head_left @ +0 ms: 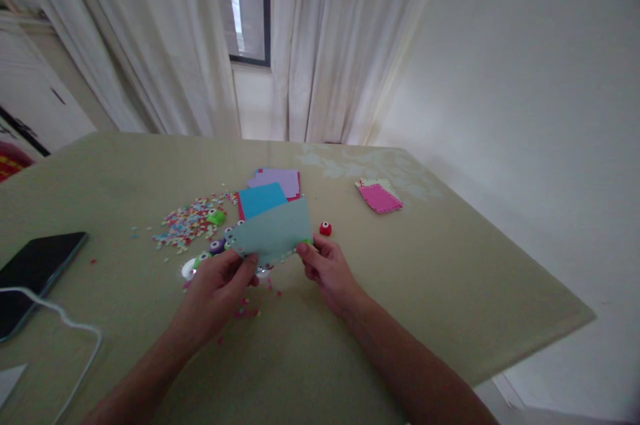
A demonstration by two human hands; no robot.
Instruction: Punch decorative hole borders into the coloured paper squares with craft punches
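Observation:
A pale blue sheet of card (274,231) is held up, tilted, between my two hands. My left hand (223,278) pinches its lower left edge between thumb and fingers. Light dots run along the card's lower edge. My right hand (325,268) is closed at the lower right corner, with a small bright green piece (306,242) showing at the fingertips; its kind is mostly hidden. Just beyond that hand sits a small red piece with an eye on it (325,229). Behind my left hand lie a purple eyed piece (217,247) and a green one (202,258), partly covered.
Blue card (263,200) and lilac card (277,181) lie stacked behind the held sheet. Colourful small bits (187,221) are heaped at left around a green eyed piece (216,216). Pink card (380,198) lies right. A dark tablet (37,271) and white cable (65,318) occupy the left.

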